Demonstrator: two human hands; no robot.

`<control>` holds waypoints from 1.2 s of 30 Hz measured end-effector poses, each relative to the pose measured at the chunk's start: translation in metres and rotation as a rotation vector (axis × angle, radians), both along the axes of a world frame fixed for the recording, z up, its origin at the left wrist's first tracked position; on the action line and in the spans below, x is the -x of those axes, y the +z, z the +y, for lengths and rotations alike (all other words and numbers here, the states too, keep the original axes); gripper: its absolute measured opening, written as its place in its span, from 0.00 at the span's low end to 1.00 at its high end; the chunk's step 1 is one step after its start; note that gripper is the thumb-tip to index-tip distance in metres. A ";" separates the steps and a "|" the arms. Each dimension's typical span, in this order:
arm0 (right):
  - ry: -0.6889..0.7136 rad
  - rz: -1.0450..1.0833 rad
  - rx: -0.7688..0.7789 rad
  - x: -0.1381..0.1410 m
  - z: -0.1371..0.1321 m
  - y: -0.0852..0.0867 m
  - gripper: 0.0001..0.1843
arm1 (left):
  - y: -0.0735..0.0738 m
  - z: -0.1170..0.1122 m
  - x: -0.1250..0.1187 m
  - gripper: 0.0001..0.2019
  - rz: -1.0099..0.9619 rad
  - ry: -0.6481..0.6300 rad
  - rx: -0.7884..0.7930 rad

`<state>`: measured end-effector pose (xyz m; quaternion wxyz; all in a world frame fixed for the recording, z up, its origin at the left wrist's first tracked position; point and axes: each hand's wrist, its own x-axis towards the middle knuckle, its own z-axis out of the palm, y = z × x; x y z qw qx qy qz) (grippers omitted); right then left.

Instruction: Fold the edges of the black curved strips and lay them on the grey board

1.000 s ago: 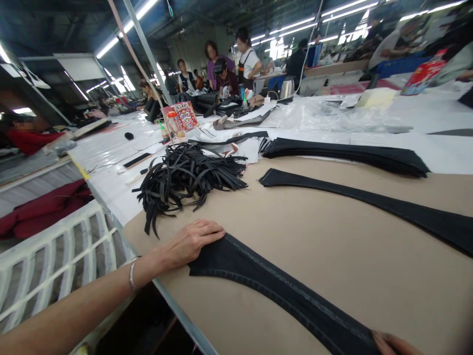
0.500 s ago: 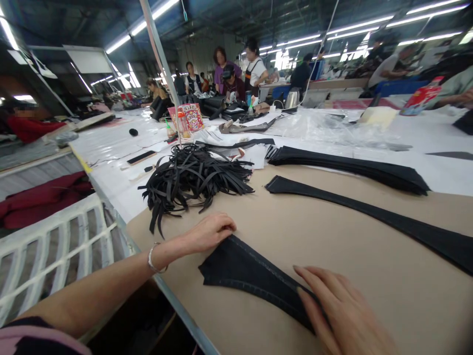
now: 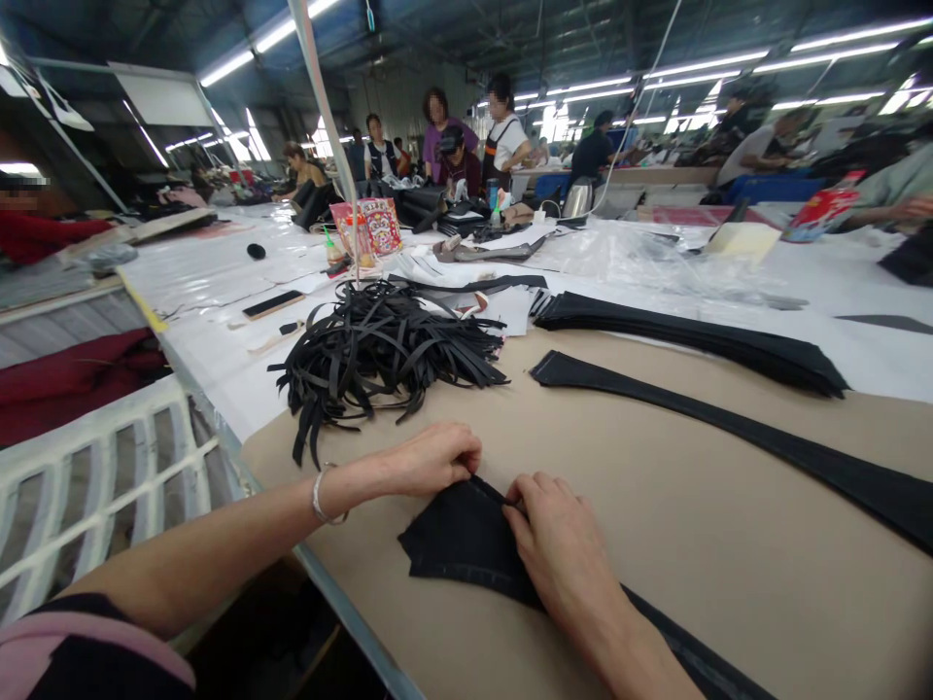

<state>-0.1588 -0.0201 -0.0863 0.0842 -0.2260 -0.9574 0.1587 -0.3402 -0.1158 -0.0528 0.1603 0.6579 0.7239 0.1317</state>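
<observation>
A long black fabric piece with a flared end lies on the tan table covering in front of me. My left hand, with a bracelet at the wrist, pinches the far corner of the flared end. Close beside it, my right hand grips the upper edge between thumb and fingers, and that edge looks turned up there. The palm and forearm hide the middle of the piece. Beyond my hands lies a similar black piece, narrow and curved.
A heap of black strips sits beyond my left hand. Behind the single piece is a stack of black pieces. Clear plastic sheeting, a red bottle and a red patterned packet lie farther back. Several people work beyond.
My right hand has moved left and away from me along the piece, from its narrow part to the flared end, and now pinches the edge. My left hand has shifted slightly right.
</observation>
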 end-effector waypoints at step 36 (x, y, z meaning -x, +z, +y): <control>0.289 0.173 -0.374 -0.014 -0.006 -0.022 0.12 | -0.023 -0.042 -0.016 0.17 0.313 -0.118 -0.428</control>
